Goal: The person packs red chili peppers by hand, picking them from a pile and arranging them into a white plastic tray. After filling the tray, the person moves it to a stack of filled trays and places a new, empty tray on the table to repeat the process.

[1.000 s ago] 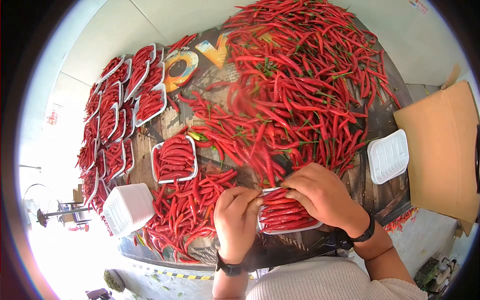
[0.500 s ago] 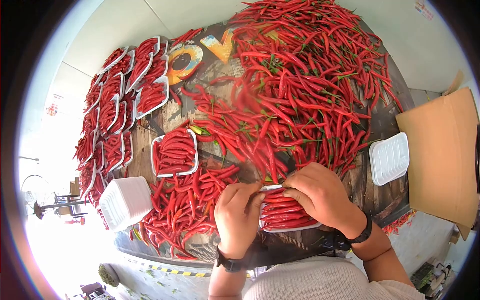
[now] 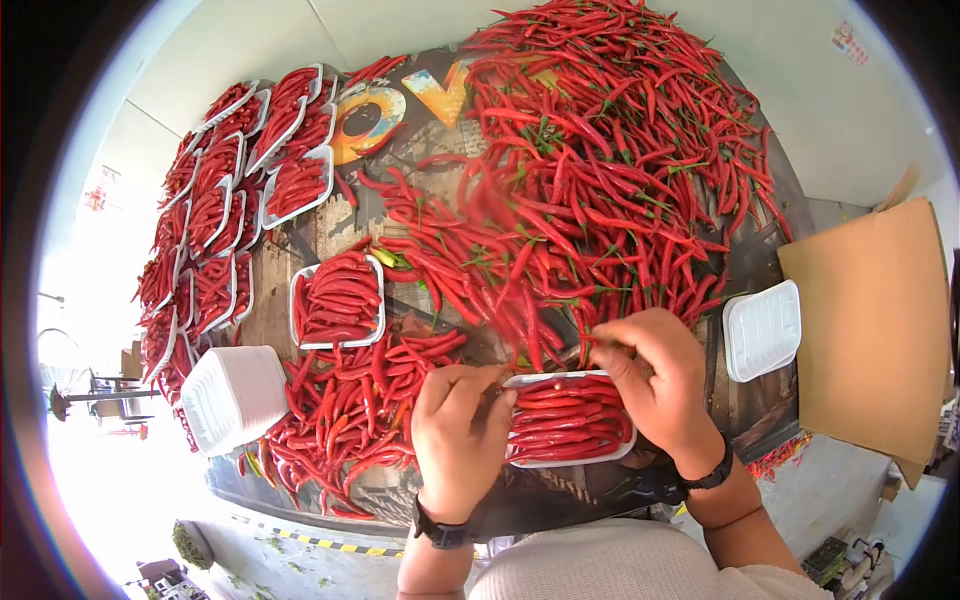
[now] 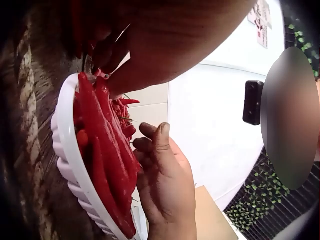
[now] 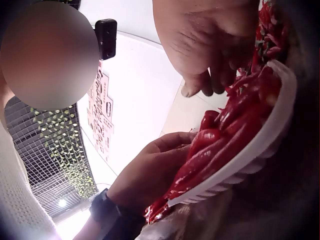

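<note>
The left hand is at the left end of a white tray filled with red chilies, thumb and forefinger apart beside its upper left corner. Above the upper right corner, the right hand is lifted with fingers bent loosely, their tips close to loose chilies. In the left wrist view that right hand shows nothing between its fingers, beside the chilies. The right wrist view shows the left hand behind the chilies, its fingertips partly hidden.
A large chili pile spreads behind the tray. To the left are a filled tray, loose chilies, stacked white trays and rows of filled trays. An unfilled tray and cardboard stand right.
Both hands have moved apart from the tray's upper edge. The right hand has risen up and right off the chilies, uncovering the tray's right end; the left has shifted slightly left.
</note>
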### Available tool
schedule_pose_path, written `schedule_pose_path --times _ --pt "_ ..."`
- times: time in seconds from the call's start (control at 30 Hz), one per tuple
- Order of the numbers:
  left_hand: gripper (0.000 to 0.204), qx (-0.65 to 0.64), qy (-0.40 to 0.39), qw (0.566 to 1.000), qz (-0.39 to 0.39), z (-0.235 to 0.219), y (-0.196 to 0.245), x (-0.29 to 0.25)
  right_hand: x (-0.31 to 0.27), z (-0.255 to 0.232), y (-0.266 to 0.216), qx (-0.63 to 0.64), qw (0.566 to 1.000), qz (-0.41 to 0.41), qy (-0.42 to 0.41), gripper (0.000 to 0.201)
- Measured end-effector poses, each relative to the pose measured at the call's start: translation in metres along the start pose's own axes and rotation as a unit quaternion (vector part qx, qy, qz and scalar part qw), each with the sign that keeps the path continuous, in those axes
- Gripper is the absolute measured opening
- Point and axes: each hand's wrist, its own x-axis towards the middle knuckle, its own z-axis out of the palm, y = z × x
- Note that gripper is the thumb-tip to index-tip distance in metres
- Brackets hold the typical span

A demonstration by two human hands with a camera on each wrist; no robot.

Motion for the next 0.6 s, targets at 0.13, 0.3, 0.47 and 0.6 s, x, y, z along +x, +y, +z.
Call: schedule_pose_path --times 0.13,0.3,0.47,0.6 --pt "0.016 -0.078 -0.01 0.997 -0.027 -0.004 0.005 -0.003 -0.003 0.013 0.015 -0.066 0.997 0.022 0.033 0.032" --pt "0.015 -0.128 -0.048 0.991 -0.002 0.0 0.001 -0.008 -0.001 0.015 0.013 -0.117 0.992 0.04 -0.006 0.034" --pt "0.011 -0.128 -0.058 0.99 0.0 0.0 0.005 -0.007 0.0 0.009 0.013 -0.095 0.993 0.054 -0.044 0.031" --pt "0.01 -0.121 -0.052 0.991 -0.015 -0.002 0.006 -0.006 0.001 0.013 0.019 -0.089 0.996 0.003 0.006 0.028"
